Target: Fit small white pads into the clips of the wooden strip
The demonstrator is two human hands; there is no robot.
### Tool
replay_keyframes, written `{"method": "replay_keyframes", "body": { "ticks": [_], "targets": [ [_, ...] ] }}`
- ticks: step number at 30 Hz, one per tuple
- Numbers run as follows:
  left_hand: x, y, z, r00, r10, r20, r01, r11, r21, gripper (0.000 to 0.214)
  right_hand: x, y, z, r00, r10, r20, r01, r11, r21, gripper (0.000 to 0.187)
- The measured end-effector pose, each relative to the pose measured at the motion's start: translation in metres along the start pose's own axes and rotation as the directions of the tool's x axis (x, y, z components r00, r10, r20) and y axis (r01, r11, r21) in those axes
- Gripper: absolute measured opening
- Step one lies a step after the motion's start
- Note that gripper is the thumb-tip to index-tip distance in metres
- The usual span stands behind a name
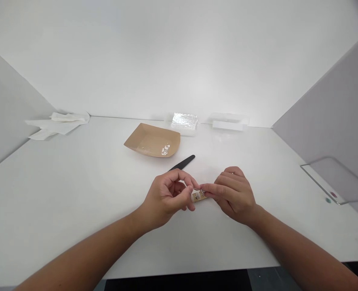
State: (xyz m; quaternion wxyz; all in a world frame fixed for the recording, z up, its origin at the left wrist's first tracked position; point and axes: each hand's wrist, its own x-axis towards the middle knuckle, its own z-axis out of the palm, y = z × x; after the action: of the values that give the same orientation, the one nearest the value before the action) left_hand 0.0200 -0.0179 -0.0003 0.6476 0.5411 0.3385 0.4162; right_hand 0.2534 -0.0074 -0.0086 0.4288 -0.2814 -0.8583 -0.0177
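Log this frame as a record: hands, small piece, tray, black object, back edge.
left hand: fingertips at small tan piece with silver parts; grip unclear
right hand: fingers over the piece's right end; grip unclear
tray: brown paperboard tray, small white bits inside
black object: slim black strip, partly hidden by left hand
back edge: white paper sheets left, shiny clear-wrapped package middle
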Motion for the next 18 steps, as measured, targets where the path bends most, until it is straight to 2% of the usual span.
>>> {"method": "replay_keyframes", "body": {
  "ticks": [6, 10, 18],
  "targets": [
    [-0.0033, -0.0007, -0.0015, 0.992, 0.110, 0.058, -0.109, 0.994, -0.007, 0.011, -0.0001, 0.0000, -0.0007, 1.000, -0.016, 0.007, 0.016, 0.999, 0.028, 0.013],
    [-0.0041, 0.0018, -0.0001, 0.980, 0.168, 0.110, -0.171, 0.985, 0.021, 0.008, -0.0043, 0.0011, 0.0000, 0.999, -0.012, 0.052, 0.008, 0.997, 0.082, 0.013],
    [-0.0053, 0.0003, -0.0014, 0.924, 0.303, 0.234, -0.344, 0.925, 0.159, 0.006, -0.0090, -0.0018, 0.0054, 0.972, 0.030, 0.232, -0.114, 0.927, 0.358, 0.013]
  ]
}}
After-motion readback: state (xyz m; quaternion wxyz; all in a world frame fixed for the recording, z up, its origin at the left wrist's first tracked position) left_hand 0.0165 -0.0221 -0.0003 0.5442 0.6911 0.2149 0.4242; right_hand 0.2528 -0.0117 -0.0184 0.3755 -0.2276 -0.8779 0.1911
